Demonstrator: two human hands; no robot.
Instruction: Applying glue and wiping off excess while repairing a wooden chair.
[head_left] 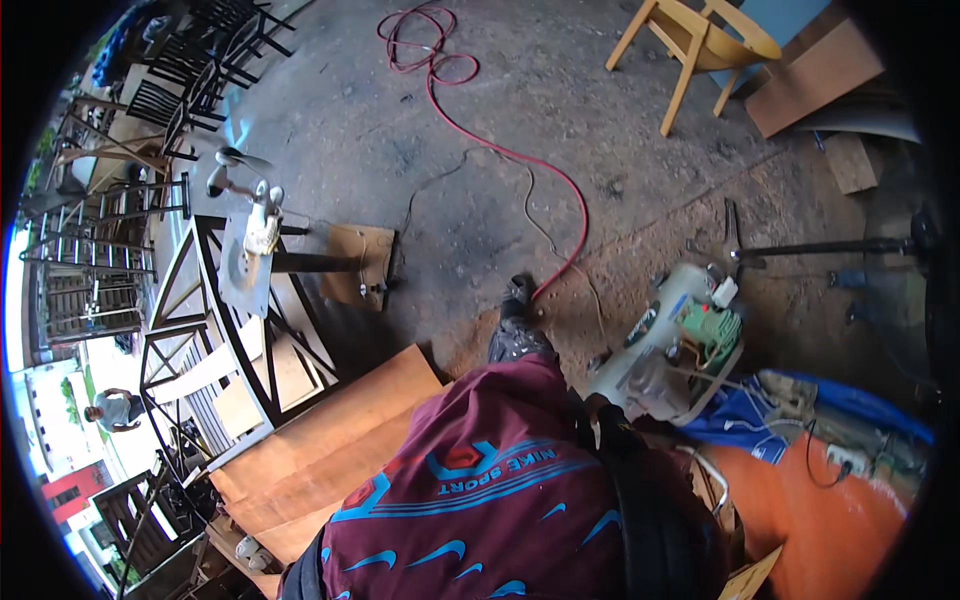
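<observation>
Neither of my hands can be made out in the head view. My maroon shirt with blue markings [470, 500] fills the lower middle. Just beyond it, a dark shoe below a speckled grey trouser leg [518, 340] stands on the floor. A red hose [573, 190] runs from beside that shoe to a loose coil at the far side. To the right of my body lies an air compressor with a grey tank [640, 365] and a green motor [712, 325]. Brown wooden sheets [330, 440] lie close on my left.
A pedestal fan [262, 230] stands left, beside a black metal frame [215, 290]. Dark chairs [190, 75] line the far left. A yellow wooden chair [690, 45] stands far right, a black pole [830, 250] nearer. Blue tarp [715, 415] and orange sheeting [820, 500] lie right. A person [115, 408] is outside left.
</observation>
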